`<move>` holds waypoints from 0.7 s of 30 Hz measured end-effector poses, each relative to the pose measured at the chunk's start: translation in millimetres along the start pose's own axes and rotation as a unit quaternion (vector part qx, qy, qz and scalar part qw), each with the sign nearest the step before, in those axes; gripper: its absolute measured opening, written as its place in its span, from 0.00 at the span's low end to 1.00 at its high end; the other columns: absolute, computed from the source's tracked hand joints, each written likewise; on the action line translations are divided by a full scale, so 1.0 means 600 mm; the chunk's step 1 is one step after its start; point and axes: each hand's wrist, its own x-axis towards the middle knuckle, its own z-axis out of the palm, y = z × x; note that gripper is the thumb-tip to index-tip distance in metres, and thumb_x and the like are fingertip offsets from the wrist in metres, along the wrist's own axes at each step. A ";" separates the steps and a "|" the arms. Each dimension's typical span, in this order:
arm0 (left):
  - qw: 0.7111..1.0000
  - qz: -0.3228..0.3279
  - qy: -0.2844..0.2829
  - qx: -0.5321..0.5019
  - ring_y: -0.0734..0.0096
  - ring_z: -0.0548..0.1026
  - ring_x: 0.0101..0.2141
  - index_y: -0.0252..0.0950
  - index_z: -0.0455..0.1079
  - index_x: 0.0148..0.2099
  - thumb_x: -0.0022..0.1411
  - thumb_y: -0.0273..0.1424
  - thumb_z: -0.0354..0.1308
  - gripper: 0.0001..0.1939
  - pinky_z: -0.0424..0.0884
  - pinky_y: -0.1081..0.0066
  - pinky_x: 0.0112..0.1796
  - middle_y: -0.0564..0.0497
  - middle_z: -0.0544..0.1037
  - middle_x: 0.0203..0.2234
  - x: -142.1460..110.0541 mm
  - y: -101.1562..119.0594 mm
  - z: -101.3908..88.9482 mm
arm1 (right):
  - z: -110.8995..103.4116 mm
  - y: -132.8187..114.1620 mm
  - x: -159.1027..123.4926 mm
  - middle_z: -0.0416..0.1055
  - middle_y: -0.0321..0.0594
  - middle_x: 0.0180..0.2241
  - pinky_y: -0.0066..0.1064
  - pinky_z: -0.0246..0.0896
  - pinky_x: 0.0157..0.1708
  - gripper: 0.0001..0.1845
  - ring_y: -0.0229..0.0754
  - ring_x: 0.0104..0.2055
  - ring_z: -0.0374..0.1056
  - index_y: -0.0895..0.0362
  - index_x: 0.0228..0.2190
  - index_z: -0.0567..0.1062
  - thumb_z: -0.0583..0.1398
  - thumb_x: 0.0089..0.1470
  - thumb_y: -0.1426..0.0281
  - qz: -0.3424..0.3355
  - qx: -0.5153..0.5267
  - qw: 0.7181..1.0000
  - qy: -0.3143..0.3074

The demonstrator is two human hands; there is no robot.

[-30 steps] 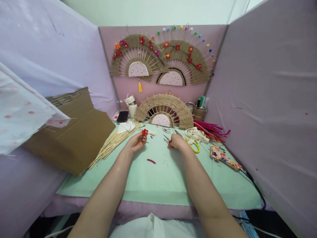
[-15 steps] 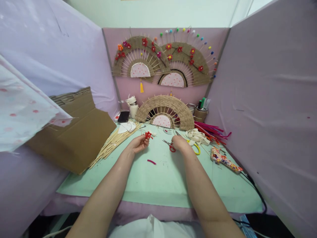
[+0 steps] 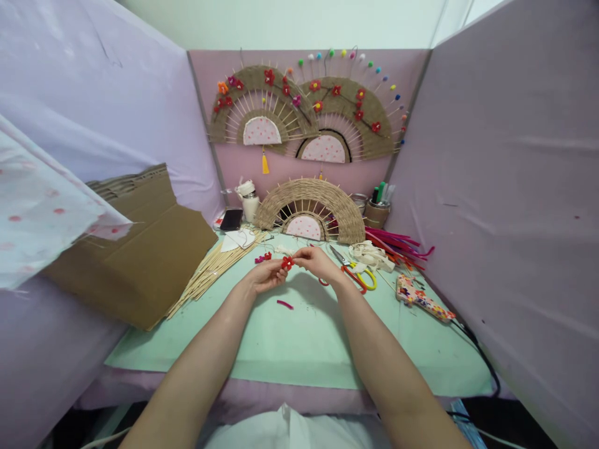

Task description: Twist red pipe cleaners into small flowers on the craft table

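1. Grasping one red flower (image 3: pixel 287 263), the left hand (image 3: pixel 269 276) has it over the worktop (image 3: pixel 262 340); the right hand (image 3: pixel 319 263) has fingertips at its edge, but whether that grip pinches, can't tell.
2. Petals look formed, so shaping seems well along; adjusting them appears left.
3. Counting up: two wall fans (image 3: pixel 255 78), one standing fan (image 3: pixel 350 215), one glue gun (image 3: pixel 423 299), one magenta strip (image 3: pixel 285 305).

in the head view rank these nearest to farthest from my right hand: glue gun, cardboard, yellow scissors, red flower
1. Red flower, just left
2. Yellow scissors, to the right
3. Glue gun, farther right
4. Cardboard, far left
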 end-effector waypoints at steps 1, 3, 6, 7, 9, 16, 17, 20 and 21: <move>1.000 -0.001 0.002 -0.001 0.87 0.65 0.19 0.28 0.67 0.34 0.58 0.18 0.52 0.04 0.60 0.87 0.19 0.52 0.67 0.21 0.000 0.000 0.000 | 0.000 0.000 0.000 0.68 0.35 0.23 0.25 0.50 0.24 0.12 0.32 0.23 0.57 0.61 0.28 0.76 0.61 0.44 0.64 -0.001 0.007 1.000 0.001; 1.000 0.002 0.003 0.000 0.87 0.65 0.19 0.28 0.67 0.34 0.58 0.18 0.53 0.03 0.60 0.87 0.18 0.52 0.67 0.21 0.001 0.000 -0.001 | 0.001 -0.002 -0.001 0.69 0.34 0.23 0.25 0.49 0.24 0.13 0.32 0.23 0.56 0.61 0.28 0.75 0.61 0.44 0.63 -0.002 0.020 1.000 -0.001; 1.000 0.020 0.005 0.012 0.87 0.64 0.18 0.29 0.67 0.33 0.57 0.18 0.54 0.03 0.60 0.87 0.18 0.53 0.68 0.22 0.003 -0.002 -0.002 | 0.003 -0.008 -0.004 0.66 0.32 0.21 0.25 0.49 0.24 0.13 0.31 0.22 0.55 0.60 0.26 0.73 0.61 0.43 0.62 0.010 0.027 1.000 -0.005; 0.999 0.030 0.008 0.020 0.88 0.64 0.18 0.29 0.67 0.33 0.56 0.18 0.55 0.03 0.60 0.87 0.18 0.53 0.68 0.22 0.004 -0.003 -0.002 | 0.004 -0.010 -0.005 0.65 0.32 0.21 0.25 0.48 0.24 0.13 0.31 0.22 0.54 0.60 0.26 0.73 0.61 0.43 0.61 0.016 0.022 1.000 -0.007; 0.997 0.055 0.019 0.044 0.87 0.65 0.19 0.29 0.68 0.32 0.55 0.18 0.57 0.03 0.60 0.87 0.19 0.53 0.69 0.22 0.005 -0.004 -0.003 | 0.004 -0.014 -0.006 0.63 0.31 0.19 0.25 0.48 0.24 0.13 0.31 0.22 0.54 0.60 0.25 0.72 0.60 0.45 0.61 0.028 0.005 0.999 -0.014; 0.979 0.140 0.059 0.137 0.81 0.71 0.24 0.28 0.73 0.34 0.52 0.23 0.62 0.05 0.69 0.81 0.27 0.46 0.76 0.27 0.004 -0.003 0.000 | 0.001 -0.007 -0.004 0.61 0.30 0.17 0.24 0.48 0.24 0.08 0.32 0.21 0.54 0.60 0.25 0.70 0.54 0.49 0.69 0.055 -0.075 0.996 -0.008; 0.975 0.153 0.068 0.148 0.80 0.72 0.25 0.28 0.73 0.34 0.51 0.23 0.62 0.05 0.70 0.79 0.29 0.45 0.76 0.28 0.006 -0.005 0.000 | 0.001 -0.003 -0.002 0.61 0.30 0.17 0.24 0.48 0.25 0.08 0.32 0.21 0.54 0.60 0.25 0.70 0.53 0.49 0.70 0.056 -0.088 0.994 -0.004; 0.958 0.190 0.103 0.187 0.76 0.73 0.27 0.28 0.74 0.33 0.48 0.23 0.64 0.07 0.71 0.76 0.33 0.45 0.78 0.28 0.013 -0.010 0.001 | 0.003 0.010 0.004 0.63 0.32 0.19 0.24 0.49 0.26 0.08 0.33 0.23 0.56 0.61 0.26 0.71 0.53 0.49 0.72 0.055 -0.136 0.989 0.010; 0.952 0.203 0.115 0.201 0.75 0.74 0.28 0.29 0.74 0.33 0.47 0.23 0.64 0.07 0.71 0.75 0.34 0.45 0.78 0.28 0.015 -0.013 0.001 | 0.004 0.015 0.006 0.64 0.33 0.20 0.24 0.49 0.26 0.08 0.33 0.24 0.56 0.61 0.26 0.71 0.53 0.49 0.73 0.054 -0.154 0.986 0.016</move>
